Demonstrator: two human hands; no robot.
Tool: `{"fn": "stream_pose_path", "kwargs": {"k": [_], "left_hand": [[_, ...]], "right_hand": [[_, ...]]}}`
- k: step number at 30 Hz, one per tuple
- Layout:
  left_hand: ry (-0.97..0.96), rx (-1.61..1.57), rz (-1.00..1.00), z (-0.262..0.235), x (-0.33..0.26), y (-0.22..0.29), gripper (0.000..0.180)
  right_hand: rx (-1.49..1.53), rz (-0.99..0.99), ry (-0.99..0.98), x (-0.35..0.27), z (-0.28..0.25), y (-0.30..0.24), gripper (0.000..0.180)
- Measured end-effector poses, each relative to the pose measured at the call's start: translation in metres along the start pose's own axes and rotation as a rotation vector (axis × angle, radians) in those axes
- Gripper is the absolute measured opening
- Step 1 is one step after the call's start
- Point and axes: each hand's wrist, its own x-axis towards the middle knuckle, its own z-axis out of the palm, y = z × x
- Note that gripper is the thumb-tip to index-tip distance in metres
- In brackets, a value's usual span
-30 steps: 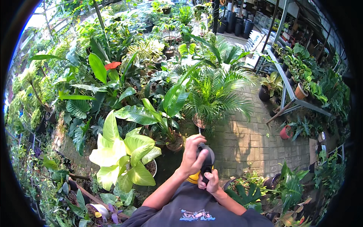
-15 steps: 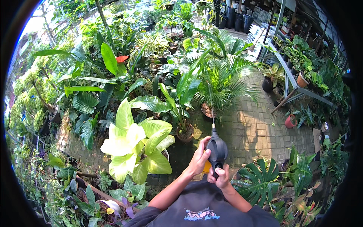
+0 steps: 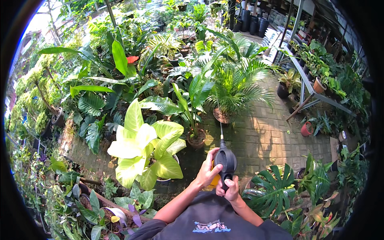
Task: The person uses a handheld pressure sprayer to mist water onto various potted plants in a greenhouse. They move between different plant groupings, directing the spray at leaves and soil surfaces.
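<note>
I hold a hand pump sprayer [image 3: 225, 160] with a black head, a thin nozzle pointing away from me and a yellow bottle below. My left hand [image 3: 207, 170] wraps the left side of the sprayer's head. My right hand [image 3: 229, 191] grips its handle from below. The nozzle points toward a potted palm [image 3: 236, 86] and a tall green plant in a clay pot [image 3: 196, 138]. A plant with big pale yellow-green leaves [image 3: 142, 148] stands just left of my hands.
A brick-paved path [image 3: 264, 140] runs ahead to the right. Dense potted plants fill the left and back. A slanted metal rack with pots [image 3: 316, 86] stands at right. A split-leaf plant [image 3: 276, 192] sits by my right elbow. A red pot [image 3: 307, 129] lies near the rack.
The view has shifted, with the plants now lower and nearer in the picture. Both hands stay on the sprayer, held a little further right than before.
</note>
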Motion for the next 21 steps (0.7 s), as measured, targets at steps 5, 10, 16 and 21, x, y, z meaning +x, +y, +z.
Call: {"fn": "stream_pose_path", "kwargs": {"k": [5, 10, 16, 21], "left_hand": [[0.008, -0.065, 0.044, 0.006, 0.007, 0.001, 0.075], [0.077, -0.076, 0.012, 0.006, 0.013, -0.002, 0.071], [0.113, -0.026, 0.044, 0.004, 0.020, -0.002, 0.069], [0.063, -0.085, 0.037, 0.006, 0.027, 0.003, 0.074]], "right_hand": [[-0.039, -0.040, -0.029, 0.003, 0.001, -0.008, 0.030], [-0.019, 0.037, -0.010, 0.013, -0.003, -0.015, 0.030], [0.000, 0.093, -0.036, 0.021, -0.009, -0.018, 0.032], [-0.061, 0.016, -0.035, 0.023, -0.006, -0.021, 0.033]]}}
